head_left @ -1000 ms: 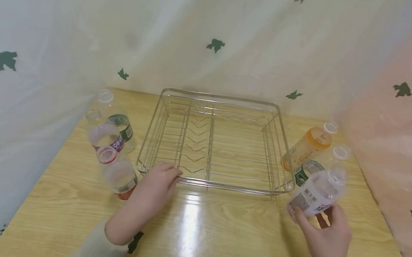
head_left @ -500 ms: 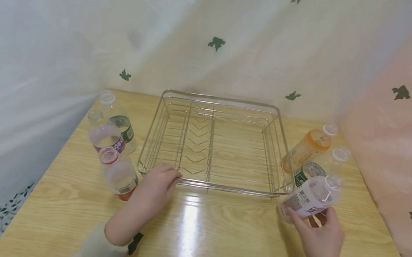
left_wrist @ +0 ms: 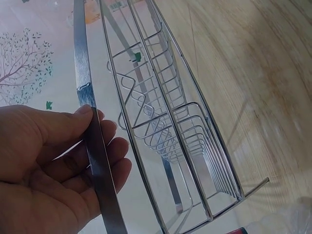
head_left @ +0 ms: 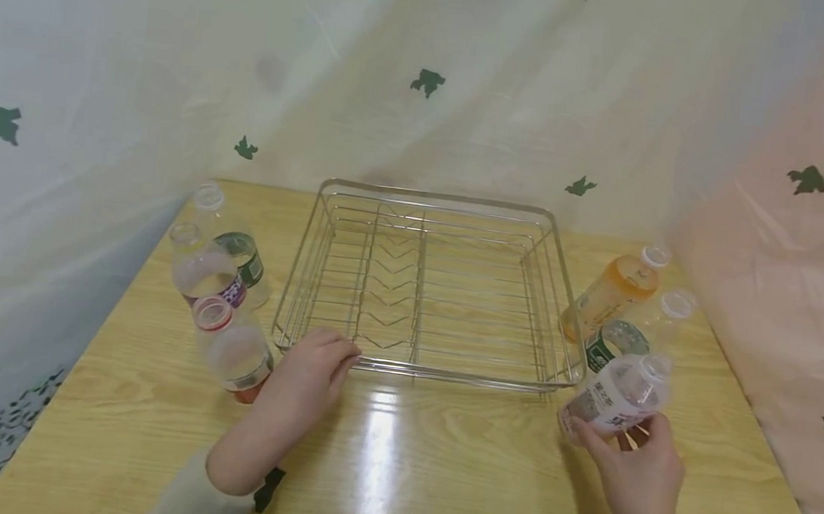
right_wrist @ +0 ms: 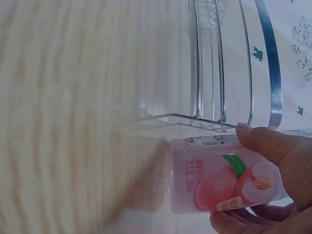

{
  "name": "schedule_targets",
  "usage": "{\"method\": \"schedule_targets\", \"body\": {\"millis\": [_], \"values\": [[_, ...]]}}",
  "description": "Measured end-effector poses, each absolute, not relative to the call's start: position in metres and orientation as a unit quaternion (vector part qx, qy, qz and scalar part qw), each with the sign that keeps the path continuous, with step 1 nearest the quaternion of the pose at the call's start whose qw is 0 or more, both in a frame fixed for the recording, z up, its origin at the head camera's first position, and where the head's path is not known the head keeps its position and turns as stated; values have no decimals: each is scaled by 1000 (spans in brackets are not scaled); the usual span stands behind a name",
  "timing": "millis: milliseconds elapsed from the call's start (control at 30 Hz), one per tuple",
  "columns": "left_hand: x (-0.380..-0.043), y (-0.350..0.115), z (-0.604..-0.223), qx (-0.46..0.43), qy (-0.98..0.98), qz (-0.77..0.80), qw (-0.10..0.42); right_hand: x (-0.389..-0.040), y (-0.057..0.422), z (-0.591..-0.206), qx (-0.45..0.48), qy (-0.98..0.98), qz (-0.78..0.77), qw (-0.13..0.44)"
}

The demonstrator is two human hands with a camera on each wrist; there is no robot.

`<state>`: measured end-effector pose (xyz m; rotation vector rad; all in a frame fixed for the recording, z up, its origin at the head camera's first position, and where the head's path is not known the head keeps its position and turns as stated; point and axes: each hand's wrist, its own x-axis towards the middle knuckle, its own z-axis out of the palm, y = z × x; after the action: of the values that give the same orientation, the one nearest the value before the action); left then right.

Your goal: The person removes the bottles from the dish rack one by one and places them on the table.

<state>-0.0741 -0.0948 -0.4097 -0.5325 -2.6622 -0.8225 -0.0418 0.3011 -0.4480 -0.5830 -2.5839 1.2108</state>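
My left hand [head_left: 315, 371] pinches the front rim of a wire dish rack [head_left: 470, 377] near its left end. In the left wrist view the thumb and curled fingers [left_wrist: 119, 148] are around the flat metal rim [left_wrist: 100, 165]. On the right, my right hand [head_left: 642, 465] grips a clear plastic bottle [right_wrist: 219, 175] with a pink peach label, thumb on one side and fingers on the other. The bottle stands upright by the rack's front right corner. Just behind it are a green-labelled bottle [head_left: 617, 343] and an orange-labelled bottle [head_left: 615, 295].
Left of the rack stand a red-rimmed bottle [head_left: 234, 351], a purple-labelled bottle [head_left: 203, 269] and another green-labelled bottle [head_left: 242, 252]. All are uncapped clear plastic. The wooden table [head_left: 464, 480] meets a patterned curtain [head_left: 493, 131] behind the rack and at both sides.
My right hand has shifted the peach bottle slightly left, closer to the rack's front right corner. The left hand keeps its hold on the rim, and the rack stays put.
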Motion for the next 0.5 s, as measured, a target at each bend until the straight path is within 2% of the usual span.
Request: {"method": "schedule_targets", "body": {"millis": [267, 500], "values": [[-73, -95, -408, -179, -929, -286, 150, -43, 303, -448, -191, -887, 406, 113], [-74, -95, -410, -178, -932, -283, 142, -38, 304, -444, -208, -870, 439, 87]]}}
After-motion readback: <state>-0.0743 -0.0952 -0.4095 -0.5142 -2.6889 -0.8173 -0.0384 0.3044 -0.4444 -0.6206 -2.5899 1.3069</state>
